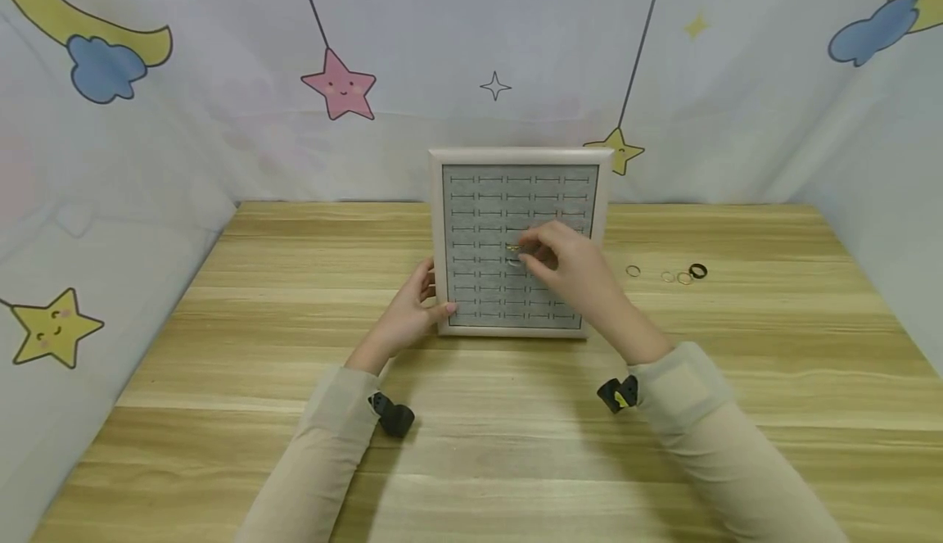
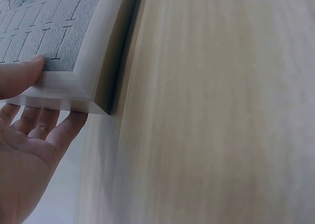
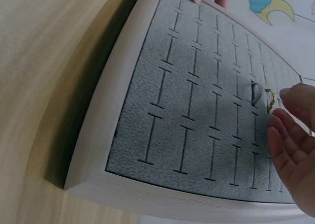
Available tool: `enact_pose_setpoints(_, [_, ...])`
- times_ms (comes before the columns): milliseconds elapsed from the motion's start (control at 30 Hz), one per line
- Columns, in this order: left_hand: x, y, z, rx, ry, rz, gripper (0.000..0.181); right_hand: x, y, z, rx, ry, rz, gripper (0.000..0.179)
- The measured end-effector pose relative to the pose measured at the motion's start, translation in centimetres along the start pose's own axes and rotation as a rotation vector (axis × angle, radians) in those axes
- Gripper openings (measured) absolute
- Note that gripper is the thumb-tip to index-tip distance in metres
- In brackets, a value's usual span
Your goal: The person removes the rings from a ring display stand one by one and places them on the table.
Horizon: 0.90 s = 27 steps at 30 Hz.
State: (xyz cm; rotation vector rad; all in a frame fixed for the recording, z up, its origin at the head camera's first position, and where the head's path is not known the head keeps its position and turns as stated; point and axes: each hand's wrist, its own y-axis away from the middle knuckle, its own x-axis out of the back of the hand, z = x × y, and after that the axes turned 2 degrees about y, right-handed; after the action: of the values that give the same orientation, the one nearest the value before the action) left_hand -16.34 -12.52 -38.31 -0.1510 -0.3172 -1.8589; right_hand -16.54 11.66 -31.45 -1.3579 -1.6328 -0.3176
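Observation:
A framed ring display board [image 1: 471, 269] stands upright on the table, its grey felt cut with rows of slots. My left hand [image 1: 412, 314] holds its lower left edge, thumb on the front of the felt and fingers under the frame's side [image 2: 61, 106]. At the middle of the board, my right hand [image 1: 570, 269] pinches a gold ring [image 3: 270, 100] between thumb and fingertips, right at a slot. Beside it, a silver ring [image 3: 257, 93] sits in the felt. Part of the gold ring is hidden by the fingertips.
To the right of the board lie several loose rings: a thin ring [image 1: 633, 271], two more thin rings [image 1: 685, 278] and a black ring [image 1: 698, 270]. A printed cloth [image 1: 427, 52] hangs behind the wooden table [image 1: 501, 428].

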Motion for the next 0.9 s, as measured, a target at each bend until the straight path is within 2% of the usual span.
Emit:
enact_pose_setpoints(133, [0.0,0.0,0.0,-0.007,0.0,-0.003,0.074,-0.4,0.1,0.0,-0.003,0.017,-0.02,0.02])
enact_pose_setpoints(300, [0.0,0.0,0.0,-0.016,0.003,-0.003,0.074,-0.7,0.1,-0.1,-0.002,0.056,-0.001,0.019])
enact_pose_setpoints(567, [0.0,0.0,0.0,-0.013,0.006,-0.006,0.074,-1.7,0.0,-0.4,0.03,0.139,0.097,0.015])
enact_pose_setpoints(733, [0.0,0.0,-0.1,-0.01,0.012,-0.007,0.074,-2.3,0.1,-0.2,0.078,0.145,0.166,0.011])
enact_pose_setpoints(900, [0.0,0.0,0.0,-0.001,0.005,-0.008,0.075,-2.6,0.1,0.0,0.12,0.151,0.197,0.01])
